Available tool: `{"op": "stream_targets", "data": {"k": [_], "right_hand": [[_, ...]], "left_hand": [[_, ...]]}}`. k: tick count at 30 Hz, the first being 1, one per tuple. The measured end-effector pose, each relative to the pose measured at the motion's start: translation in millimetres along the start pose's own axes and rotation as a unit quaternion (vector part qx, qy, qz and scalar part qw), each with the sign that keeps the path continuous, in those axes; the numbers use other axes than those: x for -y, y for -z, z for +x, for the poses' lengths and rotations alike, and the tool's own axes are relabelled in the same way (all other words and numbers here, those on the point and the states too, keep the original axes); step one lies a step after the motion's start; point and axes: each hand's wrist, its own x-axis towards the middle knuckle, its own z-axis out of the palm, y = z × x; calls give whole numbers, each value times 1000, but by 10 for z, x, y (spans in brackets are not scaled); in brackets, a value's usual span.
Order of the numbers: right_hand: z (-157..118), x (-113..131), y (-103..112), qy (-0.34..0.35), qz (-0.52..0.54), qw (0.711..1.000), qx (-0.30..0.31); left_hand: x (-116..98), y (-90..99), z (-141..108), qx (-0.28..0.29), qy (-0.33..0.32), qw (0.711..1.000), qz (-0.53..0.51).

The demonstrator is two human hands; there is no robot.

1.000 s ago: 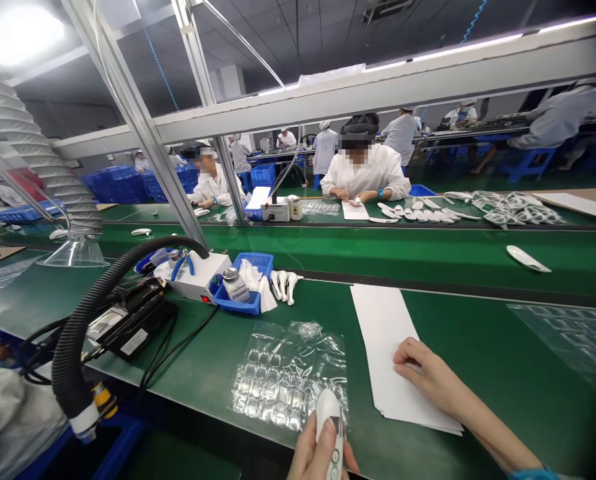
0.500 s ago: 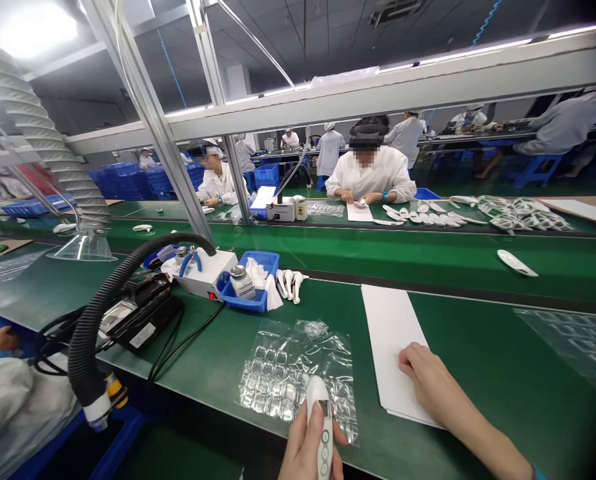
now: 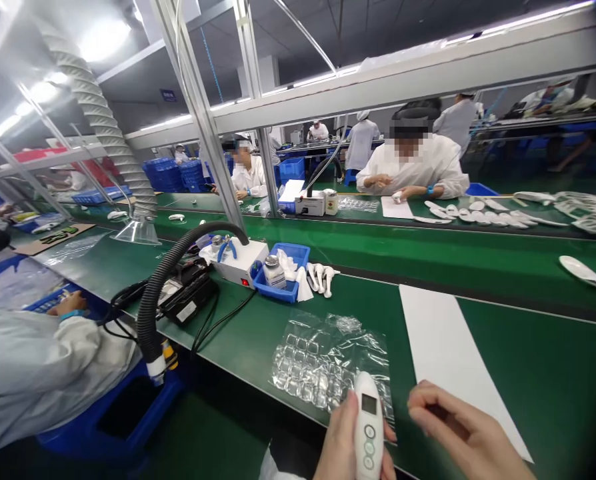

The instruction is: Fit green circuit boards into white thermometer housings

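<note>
A white handheld device with a small dark screen and a column of round buttons stands upright in my left hand. My left fingers wrap around its sides, with the screen facing me. Just behind it lies a clear plastic blister sheet with rows of square pockets. My right hand hovers over the lower part of a long white paper sheet. Its thumb and fingertips are drawn together in a pinch; whether anything small is between them is hidden.
A blue tray holds a bottle and tissues, with several white parts beside it. A black flexible hose arches from a white box. Another white piece lies on the green belt. A co-worker's sleeve is at left.
The view has turned left, so the bench appears further right. My right hand has lifted from the paper and come nearer the device. The left hand has turned the device's screen toward me.
</note>
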Motion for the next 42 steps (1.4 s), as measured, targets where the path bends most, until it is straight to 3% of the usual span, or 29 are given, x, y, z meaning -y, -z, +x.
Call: {"op": "stream_targets", "data": {"k": [3, 6, 13, 24, 29, 33, 36, 39, 42], "right_hand": [[-24, 264, -294, -32, 105, 991, 82], [32, 321, -416, -42, 124, 988, 82], [109, 297, -432, -39, 117, 990, 60], [81, 254, -486, -41, 124, 991, 33], [82, 265, -495, -32, 116, 993, 20], [70, 284, -504, -34, 104, 994, 11], [52, 274, -528, -29, 112, 993, 13], [46, 238, -559, -50, 152, 987, 6], [75, 213, -555, -74, 198, 977, -15]], "left_hand": [[-2, -26, -41, -39, 4, 999, 26], [-20, 2, -103, -44, 15, 998, 32], [-54, 53, -167, -32, 20, 999, 14], [76, 12, -94, -91, 20, 995, 27], [94, 40, -88, -84, 14, 996, 19], [122, 50, -107, -73, 0, 996, 43], [167, 34, -111, -95, -14, 993, 64], [162, 13, -97, -127, -44, 985, 110], [95, 7, -88, -109, -68, 978, 163]]}}
